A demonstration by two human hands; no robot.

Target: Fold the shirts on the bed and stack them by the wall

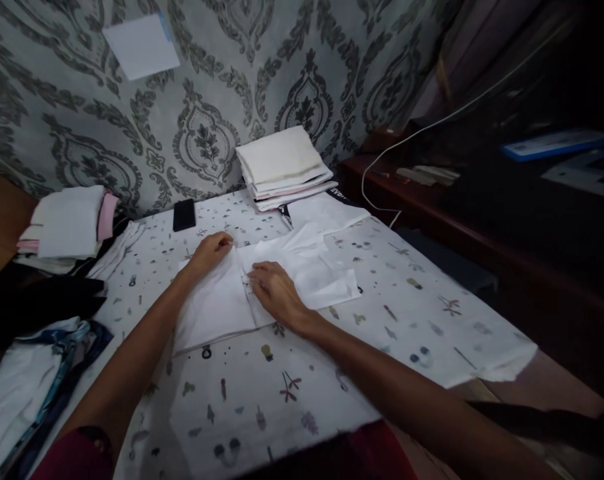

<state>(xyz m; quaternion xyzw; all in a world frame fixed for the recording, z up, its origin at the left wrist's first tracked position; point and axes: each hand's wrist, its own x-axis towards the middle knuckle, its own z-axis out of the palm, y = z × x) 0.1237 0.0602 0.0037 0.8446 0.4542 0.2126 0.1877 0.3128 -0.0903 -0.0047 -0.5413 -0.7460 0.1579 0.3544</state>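
A white shirt (212, 307) lies spread on the patterned cloth in front of me, partly folded, with a crease running across its middle. Its right part is rumpled, and a sleeve-like piece points to the right. My left hand (213, 252) is closed at the far edge of the shirt, fingertips pinching the fabric near the crease. Lower and to the right, my right hand (278, 293) rests on the shirt with curled fingers gripping cloth beside the crease. Behind it lies another white garment (327, 212) with a dark lettered band.
A stack of folded cloths (282, 157) stands against the patterned wall. Left of it lies a black phone (185, 215). More folded clothes (72, 223) and a loose pile (27, 373) sit at the left. A white cable (377, 160) hangs by the dark red furniture on the right.
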